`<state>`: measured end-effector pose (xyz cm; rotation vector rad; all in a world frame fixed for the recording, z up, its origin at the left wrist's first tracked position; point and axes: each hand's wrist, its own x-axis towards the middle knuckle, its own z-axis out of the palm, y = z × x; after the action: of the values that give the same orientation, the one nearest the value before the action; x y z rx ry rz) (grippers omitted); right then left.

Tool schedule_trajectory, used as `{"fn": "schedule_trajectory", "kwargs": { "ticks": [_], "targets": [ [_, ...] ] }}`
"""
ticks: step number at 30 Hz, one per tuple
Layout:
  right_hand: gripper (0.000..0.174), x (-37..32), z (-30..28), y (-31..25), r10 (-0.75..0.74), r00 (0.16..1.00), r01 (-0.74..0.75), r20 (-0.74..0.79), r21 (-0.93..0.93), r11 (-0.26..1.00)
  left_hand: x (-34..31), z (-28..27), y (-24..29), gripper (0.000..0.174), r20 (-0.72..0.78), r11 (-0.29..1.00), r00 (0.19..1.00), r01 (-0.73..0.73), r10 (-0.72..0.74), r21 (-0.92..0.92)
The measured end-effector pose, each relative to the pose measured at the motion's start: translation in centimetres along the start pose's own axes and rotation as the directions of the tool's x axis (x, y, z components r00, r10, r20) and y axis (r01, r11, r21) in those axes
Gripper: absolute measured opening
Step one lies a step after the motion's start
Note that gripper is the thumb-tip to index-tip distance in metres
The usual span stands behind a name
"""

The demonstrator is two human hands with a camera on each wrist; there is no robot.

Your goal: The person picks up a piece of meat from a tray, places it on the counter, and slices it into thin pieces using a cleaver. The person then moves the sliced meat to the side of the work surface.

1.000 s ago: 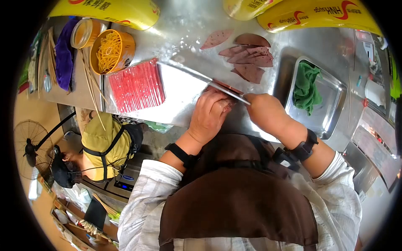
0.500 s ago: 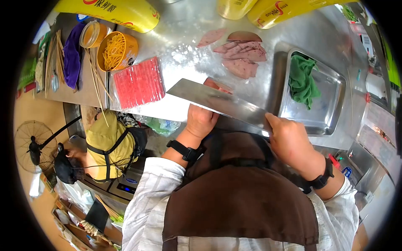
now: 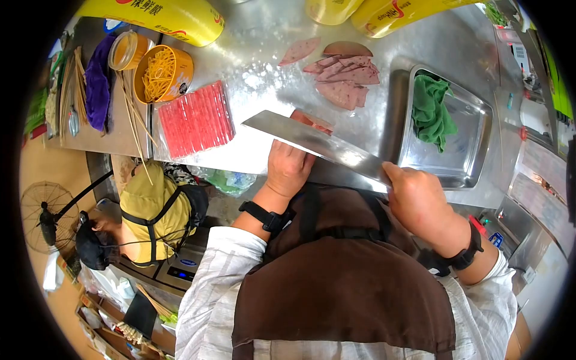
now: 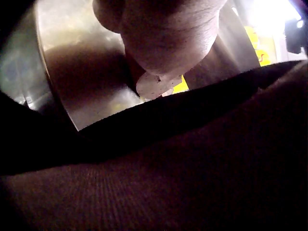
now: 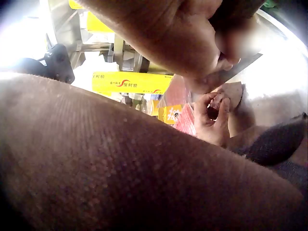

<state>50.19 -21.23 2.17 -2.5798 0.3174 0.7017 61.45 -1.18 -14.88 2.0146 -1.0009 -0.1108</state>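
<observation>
My right hand [image 3: 420,201] grips the handle of a wide-bladed kitchen knife [image 3: 318,143], its blade slanting across the front of my left hand [image 3: 289,169]. Behind the blade shows a reddish piece of meat [image 3: 313,122]; in the right wrist view my left fingers and thumb curl round the near end of this meat [image 5: 234,93]. The blade hides most of the left fingertips from the head camera. Farther back on the steel table [image 3: 366,138] lies a loose group of pink meat slices [image 3: 345,75], with a single slice [image 3: 299,51] to their left.
On the left are a wrapped pack of red-pink sticks [image 3: 197,120], an orange tub of yellow strips [image 3: 159,75] and thin wooden skewers [image 3: 133,114]. A steel tray [image 3: 465,153] with a green cloth [image 3: 432,114] stands right. Yellow boxes [image 3: 174,21] line the back. Another person [image 3: 150,210] is at left.
The knife has turned from edge-on over the meat to showing its broad face, and has come nearer the body. My right hand has shifted right and down; in the last half second little moved.
</observation>
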Motion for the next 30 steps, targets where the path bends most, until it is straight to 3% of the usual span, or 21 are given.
{"fn": "schedule_trajectory", "kwargs": {
  "ticks": [7, 13, 30],
  "targets": [
    [0.009, 0.8, 0.0, -0.2, 0.026, 0.998, -0.024, 0.057, -0.039, 0.999, 0.7, 0.0, 0.6, 0.045, -0.061, 1.000, 0.998, 0.018, -0.019, -0.020],
    [0.010, 1.2, -0.4, 0.1, 0.019, 0.998, -0.017, 0.065, -0.022, 1.000, 1.8, -0.7, 0.9, 0.043, -0.007, 0.996, 0.999, -0.041, 0.040, -0.085],
    [0.014, 4.3, -0.1, 0.2, 0.064, 0.968, -0.072, 0.243, 0.023, 0.997, 0.9, -0.3, 0.4, 0.048, 0.027, 0.997, 0.997, 0.076, -0.075, -0.024]
  ]
}}
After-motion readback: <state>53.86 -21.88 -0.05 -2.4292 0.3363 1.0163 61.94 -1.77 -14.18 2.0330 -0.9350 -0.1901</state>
